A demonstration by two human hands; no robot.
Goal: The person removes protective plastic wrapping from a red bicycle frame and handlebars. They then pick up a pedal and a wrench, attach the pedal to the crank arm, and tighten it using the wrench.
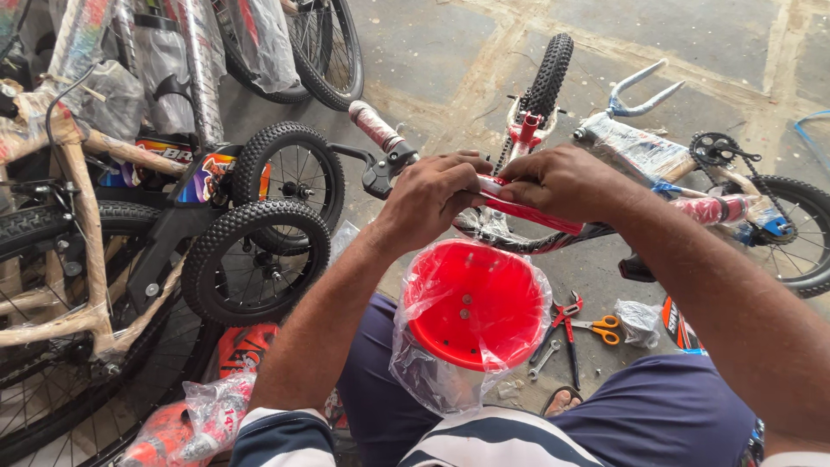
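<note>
A red plastic-wrapped bar (527, 212) of a small bicycle (640, 164) lying on the floor (450, 52) is pinched at its wrapping by both hands, the left hand (428, 195) and right hand (562, 180) closed on it side by side. The bar is judged stiff, its film slippery and easily torn, best gripped at the film's edge. A red bowl-shaped part (475, 303) in clear plastic rests just below the hands.

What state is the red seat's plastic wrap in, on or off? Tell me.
On: clear plastic wrap bunches around the red seat.

Left hand (430, 201): gripping the red handlebar (519, 207).
Right hand (560, 180): pinching the same bar.
Red basket (475, 303): resting below, plastic-wrapped.
</note>
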